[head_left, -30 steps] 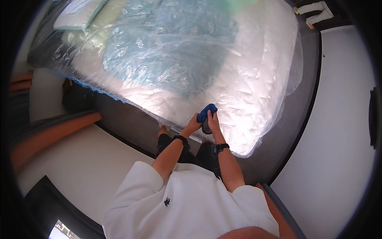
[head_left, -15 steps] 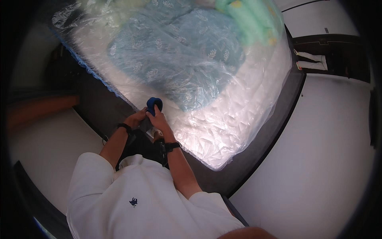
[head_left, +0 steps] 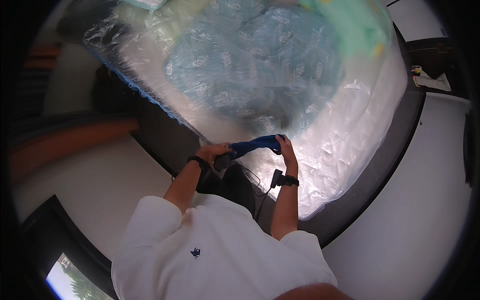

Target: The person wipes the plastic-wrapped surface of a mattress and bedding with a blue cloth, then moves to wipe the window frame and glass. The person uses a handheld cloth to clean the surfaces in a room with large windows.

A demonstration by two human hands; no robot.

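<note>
A blue cloth piece [head_left: 254, 145], long and narrow with slight twists, stretches between my hands. My left hand [head_left: 216, 150] is closed on its left end, beside a bunched dark grey part [head_left: 222, 162]. My right hand [head_left: 287, 151] pinches the other end, fingers bent over it. Exactly what kind of item the cloth is, I cannot make out. Beneath and beyond it lies clear plastic sheeting [head_left: 350, 130] with a blue edge at left, over white quilted bedding and a blue leaf-patterned textile [head_left: 240, 65].
A pale green textile [head_left: 357, 30] shows under the plastic at the far right. The dark bed edge [head_left: 370, 172] runs along the right. A black-framed screen or window [head_left: 75, 270] is at lower left. Thin cables hang between my wrists.
My hands have moved apart, the right one to the right, and the blue cloth, looped before, is now drawn out between them. The view has shifted, so the bed sits further right.
</note>
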